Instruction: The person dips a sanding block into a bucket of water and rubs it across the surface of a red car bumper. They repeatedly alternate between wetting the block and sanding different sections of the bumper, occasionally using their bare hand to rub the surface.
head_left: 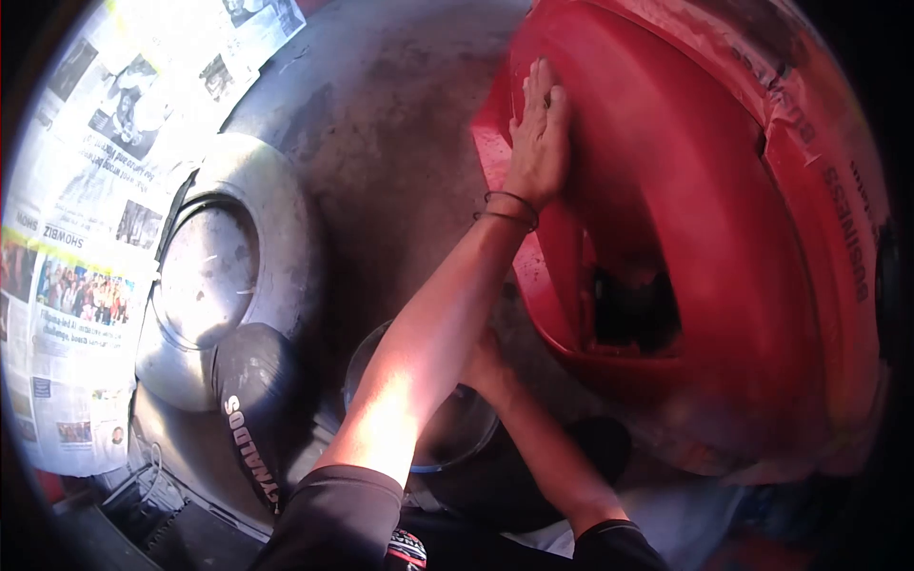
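My left hand [540,138] lies flat on a glossy red car body panel [743,257] that looks like a bumper, fingers stretched out along its upper left edge. Two thin dark bands [506,211] circle that wrist. My right hand [484,360] reaches into or over a round bucket [452,464] between my legs. The left forearm covers most of it, so its fingers and anything in them are hidden. Below the left hand, the panel has a dark rectangular opening [633,309].
Newspaper sheets [86,190] hang at the left, beside a dusty tyre with a pale wheel [214,266]. My knee in dark printed trousers [252,381] is close to the tyre. Taped newspaper [843,228] borders the red panel at the right. Stained concrete floor [400,124] lies between.
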A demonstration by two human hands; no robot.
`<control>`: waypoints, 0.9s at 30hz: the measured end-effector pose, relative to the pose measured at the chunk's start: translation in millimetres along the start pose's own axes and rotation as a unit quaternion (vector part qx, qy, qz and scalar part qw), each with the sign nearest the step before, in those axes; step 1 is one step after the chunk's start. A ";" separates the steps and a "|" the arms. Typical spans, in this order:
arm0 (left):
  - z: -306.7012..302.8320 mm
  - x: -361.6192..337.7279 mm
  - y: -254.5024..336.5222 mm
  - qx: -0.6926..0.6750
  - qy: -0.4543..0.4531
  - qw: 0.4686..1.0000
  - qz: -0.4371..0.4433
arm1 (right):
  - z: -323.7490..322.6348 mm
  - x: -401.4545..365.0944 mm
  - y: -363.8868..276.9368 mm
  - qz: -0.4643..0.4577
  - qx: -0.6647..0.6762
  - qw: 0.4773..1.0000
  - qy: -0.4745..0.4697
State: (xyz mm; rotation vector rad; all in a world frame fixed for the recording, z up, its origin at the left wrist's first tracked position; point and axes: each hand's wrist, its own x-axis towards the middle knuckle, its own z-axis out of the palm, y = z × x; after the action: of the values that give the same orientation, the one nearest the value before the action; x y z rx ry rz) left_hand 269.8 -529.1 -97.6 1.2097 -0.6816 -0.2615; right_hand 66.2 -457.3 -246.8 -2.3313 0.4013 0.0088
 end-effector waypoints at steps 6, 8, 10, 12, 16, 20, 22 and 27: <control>20.4 -32.5 -9.8 0.009 0.000 1.000 0.028 | 59.6 -2.7 85.8 0.016 0.019 0.998 -0.061; 18.8 10.2 -1.0 0.006 0.020 0.999 0.033 | 23.7 -3.1 22.2 0.003 -0.008 1.000 0.010; 11.9 54.2 32.2 0.041 0.035 0.991 0.124 | 12.9 -0.6 2.8 -0.009 -0.037 0.996 0.083; 10.5 52.6 16.7 0.047 0.037 0.991 0.119 | 16.5 -2.6 9.5 0.043 -0.046 0.996 0.064; 2.2 42.2 -16.7 0.017 0.040 0.999 0.005 | 10.1 2.8 -1.1 -0.012 -0.067 0.993 0.093; 6.6 64.6 25.8 -0.042 0.051 0.998 0.005 | -1.0 6.9 -24.0 -0.014 -0.060 0.995 0.080; 5.3 72.3 53.2 0.056 0.005 0.995 0.083 | 1.8 6.8 -21.3 -0.074 -0.059 0.986 0.136; 5.2 57.4 -20.4 0.028 0.037 0.999 -0.019 | 4.1 2.6 -15.2 0.038 -0.076 0.995 0.042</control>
State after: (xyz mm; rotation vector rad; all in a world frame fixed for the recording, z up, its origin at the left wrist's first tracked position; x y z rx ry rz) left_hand 314.4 -570.8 -95.8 1.2800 -0.6064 -0.2289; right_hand 73.6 -445.1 -239.5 -2.4709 0.5487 -0.0229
